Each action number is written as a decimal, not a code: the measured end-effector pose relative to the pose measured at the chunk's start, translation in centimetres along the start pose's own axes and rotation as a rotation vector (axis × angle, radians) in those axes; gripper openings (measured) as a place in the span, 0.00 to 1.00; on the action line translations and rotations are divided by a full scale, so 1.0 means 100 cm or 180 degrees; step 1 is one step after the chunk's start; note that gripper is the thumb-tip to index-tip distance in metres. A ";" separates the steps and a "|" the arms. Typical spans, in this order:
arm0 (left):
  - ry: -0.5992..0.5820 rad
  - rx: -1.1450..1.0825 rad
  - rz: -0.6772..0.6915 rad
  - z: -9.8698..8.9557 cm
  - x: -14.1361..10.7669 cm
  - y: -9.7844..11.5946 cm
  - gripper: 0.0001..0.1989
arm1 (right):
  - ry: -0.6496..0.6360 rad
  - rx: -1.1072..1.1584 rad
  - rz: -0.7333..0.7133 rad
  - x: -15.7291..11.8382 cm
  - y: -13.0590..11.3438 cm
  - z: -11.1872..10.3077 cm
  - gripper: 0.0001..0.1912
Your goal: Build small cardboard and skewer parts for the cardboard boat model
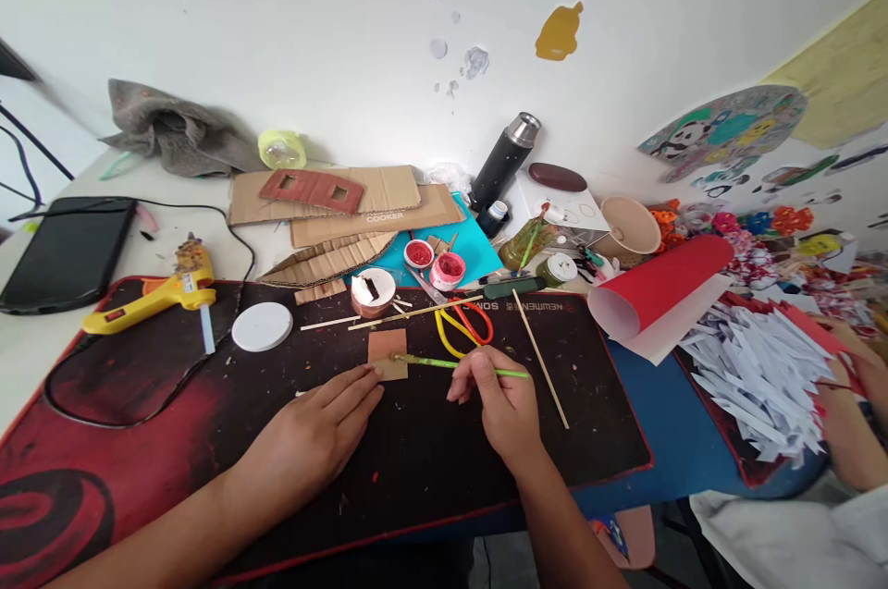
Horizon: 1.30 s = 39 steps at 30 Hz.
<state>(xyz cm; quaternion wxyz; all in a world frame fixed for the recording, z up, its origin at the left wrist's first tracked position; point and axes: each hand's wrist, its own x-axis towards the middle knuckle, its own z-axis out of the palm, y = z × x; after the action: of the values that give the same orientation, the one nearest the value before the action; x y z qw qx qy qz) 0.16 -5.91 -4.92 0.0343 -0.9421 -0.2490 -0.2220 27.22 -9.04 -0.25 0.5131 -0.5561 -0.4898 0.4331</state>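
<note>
Near the middle of the frame, a small cardboard square (387,347) lies on the dark desk mat (430,469), its upper part reddish brown and its lower part bare tan. From where I stand, I see the left hand (315,432) laid palm down, fingers straight and close together, the fingertips at the square's lower left corner. The right hand (500,399) pinches a green paintbrush (444,363) between thumb and fingers, the brush lying nearly level with its bristles on the square.

Just above the right hand are scissors (477,335) with yellow and orange-red handles; a thin wooden stick (541,358) slants to the right of them. Two pots of red paint (448,271) stand above the square, beside a brown jar (373,293) with something white in its mouth. To the left lie a white lid (262,326) and a yellow glue gun (156,298), with a black phone (83,251) at the frame's left edge.

Cut cardboard (333,261) is spread behind, and a black flask (503,159) leans at the wall. Toward the right are a red paper roll (666,279), a heap of white paper strips (756,376) and another person's arm (843,423).
</note>
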 end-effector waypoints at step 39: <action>-0.0064 0.0060 0.0022 0.002 0.000 -0.002 0.19 | 0.0348 -0.0154 -0.0149 0.017 -0.007 0.002 0.25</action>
<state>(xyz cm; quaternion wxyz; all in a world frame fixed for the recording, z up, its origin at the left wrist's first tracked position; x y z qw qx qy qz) 0.13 -5.73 -5.08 0.0415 -0.9447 -0.2482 -0.2100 27.17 -7.33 0.43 0.5354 -0.5795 -0.4843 0.3780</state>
